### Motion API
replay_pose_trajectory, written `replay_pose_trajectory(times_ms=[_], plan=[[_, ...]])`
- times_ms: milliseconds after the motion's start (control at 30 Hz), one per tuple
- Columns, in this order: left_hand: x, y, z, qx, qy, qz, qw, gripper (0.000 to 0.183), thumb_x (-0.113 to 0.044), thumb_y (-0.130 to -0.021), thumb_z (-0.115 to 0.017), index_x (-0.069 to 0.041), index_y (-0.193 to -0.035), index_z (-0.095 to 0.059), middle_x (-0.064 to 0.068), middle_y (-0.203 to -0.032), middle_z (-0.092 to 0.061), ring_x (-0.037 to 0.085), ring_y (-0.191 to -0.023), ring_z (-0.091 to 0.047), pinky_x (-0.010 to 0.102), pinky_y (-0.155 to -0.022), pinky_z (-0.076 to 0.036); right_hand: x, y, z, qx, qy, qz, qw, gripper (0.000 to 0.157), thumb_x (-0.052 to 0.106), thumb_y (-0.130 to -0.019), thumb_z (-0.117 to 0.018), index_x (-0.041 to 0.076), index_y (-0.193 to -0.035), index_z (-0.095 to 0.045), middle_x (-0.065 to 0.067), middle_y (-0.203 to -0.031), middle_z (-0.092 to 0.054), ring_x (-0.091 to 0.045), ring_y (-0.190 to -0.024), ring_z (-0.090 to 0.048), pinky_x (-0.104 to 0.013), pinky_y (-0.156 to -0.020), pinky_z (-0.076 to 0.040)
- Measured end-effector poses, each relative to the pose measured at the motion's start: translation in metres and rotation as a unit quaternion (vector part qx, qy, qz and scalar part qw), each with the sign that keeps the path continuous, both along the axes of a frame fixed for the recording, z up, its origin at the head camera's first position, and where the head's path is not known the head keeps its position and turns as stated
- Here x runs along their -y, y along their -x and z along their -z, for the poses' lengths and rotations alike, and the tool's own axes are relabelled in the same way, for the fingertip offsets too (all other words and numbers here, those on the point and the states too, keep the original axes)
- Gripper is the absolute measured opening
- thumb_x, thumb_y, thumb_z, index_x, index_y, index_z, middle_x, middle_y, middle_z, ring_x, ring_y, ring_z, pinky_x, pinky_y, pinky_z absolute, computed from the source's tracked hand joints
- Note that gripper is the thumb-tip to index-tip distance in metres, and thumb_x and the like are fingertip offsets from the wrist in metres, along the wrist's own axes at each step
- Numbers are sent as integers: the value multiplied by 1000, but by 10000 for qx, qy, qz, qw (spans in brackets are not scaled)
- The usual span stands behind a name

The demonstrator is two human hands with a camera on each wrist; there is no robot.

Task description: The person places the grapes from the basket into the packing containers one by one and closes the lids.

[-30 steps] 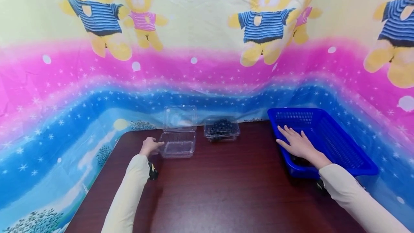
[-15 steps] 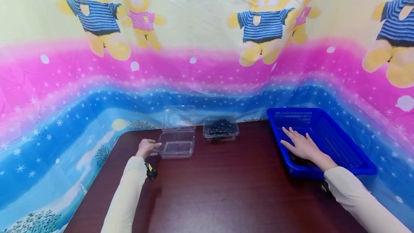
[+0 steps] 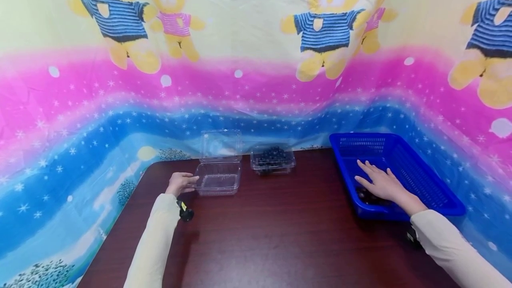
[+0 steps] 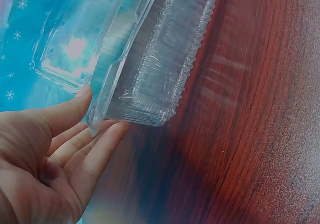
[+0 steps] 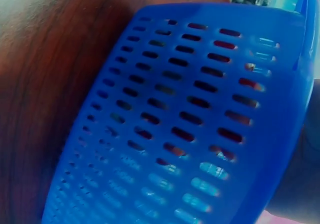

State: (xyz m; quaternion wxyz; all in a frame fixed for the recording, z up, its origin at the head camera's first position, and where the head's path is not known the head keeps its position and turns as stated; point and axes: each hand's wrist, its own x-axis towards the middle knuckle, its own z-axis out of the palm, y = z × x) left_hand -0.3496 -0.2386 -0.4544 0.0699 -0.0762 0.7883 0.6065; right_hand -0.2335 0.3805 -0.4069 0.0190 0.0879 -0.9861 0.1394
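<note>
L hand (image 3: 181, 183): thumb + fingers straddle one end of clear rect. plastic hinged box (image 3: 218, 180); can't tell if pinching or just touching. Box looks light, so a nudge could prob. skid it or flop the raised clear plastic lid (image 3: 221, 143). R hand (image 3: 383, 186): fingers spread over blue rect. perforated plastic basket (image 3: 420, 177), w/ dark glossy round fruit (image 3: 363, 195) by thumb/palm. Pressing hard might bruise fruit; wrist catching rim could tip basket.

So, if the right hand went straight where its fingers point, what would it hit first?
Probably the left side of the basket, though the right hand may be high enough to clear it; depth is unclear.
</note>
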Motion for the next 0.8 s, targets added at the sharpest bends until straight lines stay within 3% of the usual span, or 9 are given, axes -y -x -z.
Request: replay_pose_trajectory(times_ms=[133,333,533,800], plan=[[-1,-2,-2,104,112,11,9999,57,-11,-88,-62,14,-134,-38,33,-123,-53,43,-110,-55,40,-81,-54,-6,-1,2,55,31,-35,10000,72,50,-96,-39,7,-149,-17,-33,-146,-17,-51,-132,-18,-72,-100,-4],[-1,-1,-5,152,88,71,9998,57,-9,-87,-63,14,-133,-38,29,-115,-59,39,-100,-62,39,-76,-56,-11,-7,2,145,151,-72,9998,70,47,-96,-40,5,-148,-19,-34,-145,-20,-53,-131,-18,-72,-100,-5],[0,4,-1,233,-133,156,9995,58,-6,-87,-63,14,-134,-37,26,-115,-61,37,-98,-63,37,-77,-56,-15,-8,4,184,99,-152,9997,67,46,-97,-40,2,-146,-25,-33,-142,-29,-54,-128,-24,-73,-97,-10],[3,2,0,407,-565,165,9974,59,-5,-87,-63,10,-137,-36,20,-115,-63,38,-113,-54,31,-77,-56,-19,-10,7,308,170,-227,9991,65,45,-97,-39,1,-144,-29,-31,-139,-36,-53,-127,-28,-73,-96,-11]])
